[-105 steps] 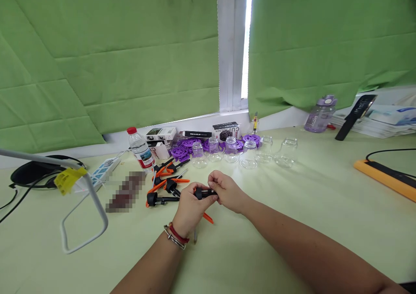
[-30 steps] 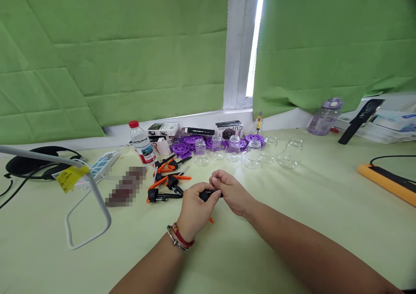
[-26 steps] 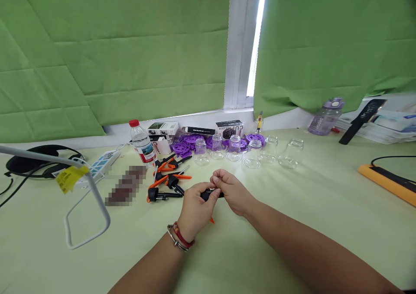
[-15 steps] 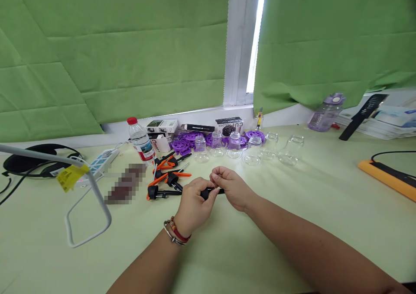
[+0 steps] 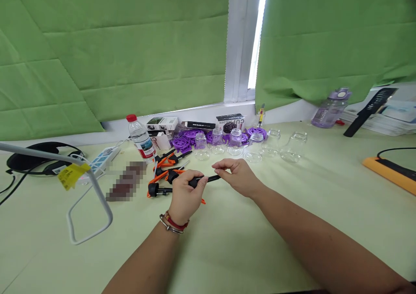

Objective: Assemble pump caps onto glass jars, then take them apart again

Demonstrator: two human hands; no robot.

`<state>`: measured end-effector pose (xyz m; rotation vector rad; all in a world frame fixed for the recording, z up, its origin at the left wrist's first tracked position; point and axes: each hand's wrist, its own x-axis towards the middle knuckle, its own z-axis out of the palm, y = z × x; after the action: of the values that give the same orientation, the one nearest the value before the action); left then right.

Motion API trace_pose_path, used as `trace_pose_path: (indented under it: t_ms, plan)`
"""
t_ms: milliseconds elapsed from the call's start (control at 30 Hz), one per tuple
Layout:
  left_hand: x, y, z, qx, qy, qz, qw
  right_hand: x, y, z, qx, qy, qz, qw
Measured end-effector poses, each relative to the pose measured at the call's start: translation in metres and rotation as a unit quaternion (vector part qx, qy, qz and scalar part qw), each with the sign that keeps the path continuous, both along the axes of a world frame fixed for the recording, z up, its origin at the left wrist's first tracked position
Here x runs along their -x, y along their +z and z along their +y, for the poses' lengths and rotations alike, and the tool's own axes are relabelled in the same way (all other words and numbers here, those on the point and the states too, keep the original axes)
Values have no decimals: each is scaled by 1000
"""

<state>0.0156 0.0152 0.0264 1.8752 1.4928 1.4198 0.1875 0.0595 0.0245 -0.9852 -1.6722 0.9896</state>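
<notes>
My left hand is wrapped round a black rod-shaped part with a thicker end, which points right over the table. A thin orange strip shows below that hand. Fingers pinched together, my right hand is at the rod's tip; anything between its fingertips is too small to make out. Left of my hands lie several similar black parts with orange strips. Several clear glass jars stand behind my hands, in front of purple openwork plastic pieces.
A water bottle and small boxes stand at the back. At left are a power strip, headphones and a grey metal frame. At right are a purple bottle, a black comb and an orange-black object.
My hands have moved apart slightly, the left one to the left. More of the black rod is now visible between them. The view has shifted a little.
</notes>
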Motion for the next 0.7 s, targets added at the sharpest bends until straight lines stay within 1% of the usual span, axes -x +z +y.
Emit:
trace_pose_path:
  t_ms: [100,200,333,400,467,567,700]
  plan:
    - [0,-1,1,69,-13,-37,997,-1,5,-3,-8,44,-30,999]
    - [0,-2,2,102,-29,-57,993,-1,9,-4,-31,66,-62,995]
    - [-1,-3,2,101,-37,-61,992,-1,15,-4,-99,57,-145,983]
    - [-2,-2,2,98,-39,-54,993,0,19,-6,-116,64,-168,977]
    - [-2,-2,1,95,-42,-40,994,1,23,-8,-114,72,-178,975]
    - [-3,-2,1,81,-51,-18,995,0,27,-12,-92,66,-196,974]
    - [-3,-2,1,57,-63,10,996,-1,31,-14,-69,70,-256,962]
